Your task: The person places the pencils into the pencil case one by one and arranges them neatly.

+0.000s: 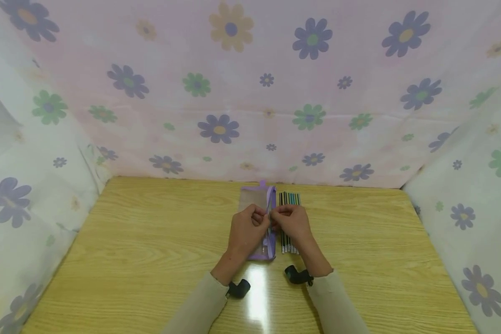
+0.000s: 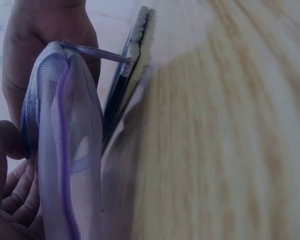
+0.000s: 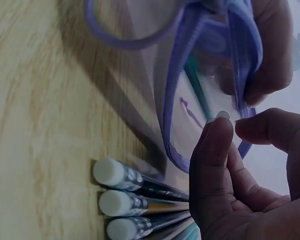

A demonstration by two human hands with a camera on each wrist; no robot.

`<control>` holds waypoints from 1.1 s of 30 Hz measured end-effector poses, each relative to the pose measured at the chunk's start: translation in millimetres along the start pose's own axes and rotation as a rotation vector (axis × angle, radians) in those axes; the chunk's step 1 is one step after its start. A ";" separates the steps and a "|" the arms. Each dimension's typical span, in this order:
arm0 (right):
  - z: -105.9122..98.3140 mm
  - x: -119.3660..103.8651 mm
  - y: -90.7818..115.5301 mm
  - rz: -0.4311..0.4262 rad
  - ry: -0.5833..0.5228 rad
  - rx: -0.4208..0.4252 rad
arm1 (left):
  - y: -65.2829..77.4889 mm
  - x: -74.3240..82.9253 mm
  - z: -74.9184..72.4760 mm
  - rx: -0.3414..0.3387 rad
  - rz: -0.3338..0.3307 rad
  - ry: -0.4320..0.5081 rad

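Note:
A see-through mesh pencil pouch (image 1: 250, 196) with purple edging lies at the back middle of the table. My left hand (image 1: 245, 233) pinches the rim of its opening; those fingers (image 3: 276, 55) show at upper right in the right wrist view. At the opening is my right hand (image 1: 294, 225), its thumb (image 3: 272, 127) and forefinger (image 3: 216, 140) slightly apart with nothing seen between them. A thin green pencil (image 3: 197, 86) shows within the pouch, one end hidden behind the right fingertips. Pencils with white erasers (image 3: 110, 171) lie in a row beside the pouch, partly under my right hand.
The wood-grain table (image 1: 150, 241) meets a flowered cloth (image 1: 250, 97) at the back and sides. A purple loop (image 3: 125, 44) hangs from the pouch. Black wrist cameras (image 1: 239, 288) sit at both sleeve cuffs.

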State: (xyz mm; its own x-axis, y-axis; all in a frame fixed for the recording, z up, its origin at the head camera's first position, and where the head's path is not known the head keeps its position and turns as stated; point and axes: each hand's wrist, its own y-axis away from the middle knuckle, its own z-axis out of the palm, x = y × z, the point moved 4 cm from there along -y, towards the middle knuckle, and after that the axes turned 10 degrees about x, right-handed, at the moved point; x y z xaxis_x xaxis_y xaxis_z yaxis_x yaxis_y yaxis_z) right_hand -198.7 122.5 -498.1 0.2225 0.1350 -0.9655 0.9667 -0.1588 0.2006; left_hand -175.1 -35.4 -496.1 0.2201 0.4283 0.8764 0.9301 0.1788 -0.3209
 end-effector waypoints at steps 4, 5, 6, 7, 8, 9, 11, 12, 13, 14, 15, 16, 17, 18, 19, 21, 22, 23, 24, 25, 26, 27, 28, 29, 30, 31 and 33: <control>-1.1 -0.8 0.5 -0.036 0.013 0.015 | 0.1 -1.3 0.3 0.001 0.002 -0.005; -1.7 -1.7 0.6 -0.045 0.021 0.020 | 0.1 -1.4 0.2 0.003 0.005 -0.005; -2.4 -2.8 0.8 -0.054 0.034 0.024 | 0.0 -1.6 0.1 0.005 0.008 -0.008; -3.5 -3.6 0.7 -0.064 0.050 0.029 | 0.0 -1.6 -0.3 0.008 0.011 -0.008; -4.6 -4.4 0.6 -0.069 0.067 0.033 | 0.0 -1.5 -0.6 0.011 0.013 -0.006; -5.9 -5.3 0.3 -0.075 0.085 0.039 | -0.1 -1.4 -1.0 0.014 0.015 -0.004; -9.0 -6.5 -0.7 -0.084 0.104 0.046 | -0.3 -1.5 -1.4 0.019 0.014 0.000; -10.8 -7.0 -1.3 -0.092 0.113 0.049 | -0.5 -1.8 -1.5 0.021 0.012 0.001; -12.7 -7.3 -2.2 -0.101 0.123 0.050 | -0.7 -1.9 -1.6 0.023 0.010 0.005; -14.8 -7.6 -3.1 -0.112 0.134 0.053 | -0.9 -2.2 -1.6 0.025 0.007 0.006; -17.2 -8.1 -3.6 -0.125 0.148 0.057 | -1.1 -2.5 -1.6 0.027 0.005 0.006; -19.7 -8.1 -4.5 -0.137 0.164 0.059 | -1.3 -2.7 -1.7 0.029 0.002 0.007; -22.3 -8.3 -5.2 -0.152 0.188 0.064 | -1.5 -3.1 -1.6 0.031 -0.001 0.006; -25.0 -8.7 -5.8 -0.170 0.218 0.070 | -1.5 -3.2 -1.6 0.031 -0.004 0.009; -27.7 -9.2 -6.2 -0.186 0.247 0.077 | -1.4 -3.1 -1.7 0.031 -0.006 0.011; -32.9 -10.7 -6.7 -0.223 0.300 0.090 | -1.3 -3.1 -1.8 0.031 -0.009 0.014; -35.3 -11.5 -6.9 -0.242 0.329 0.097 | -1.2 -3.0 -1.8 0.031 -0.009 0.016; -37.5 -12.3 -6.9 -0.259 0.353 0.102 | -1.1 -2.7 -1.9 0.029 -0.007 0.016; -39.6 -12.9 -7.1 -0.275 0.377 0.109 | -0.9 -2.8 -1.9 0.029 -0.006 0.014; -41.4 -13.2 -7.5 -0.285 0.398 0.115 | -0.8 -2.4 -2.2 0.031 -0.002 0.013; -43.1 -13.2 -8.0 -0.293 0.420 0.122 | -0.8 -2.4 -2.3 0.032 0.001 0.009; -44.7 -13.3 -8.4 -0.297 0.437 0.128 | -0.7 -2.1 -2.6 0.033 0.005 0.008; -46.2 -13.0 -9.0 -0.297 0.451 0.131 | -0.6 -2.0 -2.7 0.034 0.008 0.006; -47.7 -12.7 -9.4 -0.295 0.459 0.133 | -0.5 -1.8 -2.9 0.036 0.010 0.005; -49.3 -12.6 -10.1 -0.292 0.469 0.139 | -0.4 -1.9 -2.9 0.037 0.012 0.004; -50.8 -12.2 -10.5 -0.288 0.480 0.144 | -0.4 -1.6 -3.1 0.038 0.013 0.006; -54.4 -11.6 -11.3 -0.281 0.498 0.155 | -0.5 -1.2 -3.2 0.040 0.015 0.013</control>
State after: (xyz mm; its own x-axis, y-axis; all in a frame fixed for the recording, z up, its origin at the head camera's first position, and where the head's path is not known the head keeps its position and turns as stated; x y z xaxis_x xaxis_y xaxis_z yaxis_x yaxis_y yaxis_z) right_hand -205.4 176.0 -480.1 0.0291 0.6292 -0.7767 0.9757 -0.1867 -0.1146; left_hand -174.9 -38.8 -495.9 0.2382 0.4197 0.8759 0.9142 0.2075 -0.3480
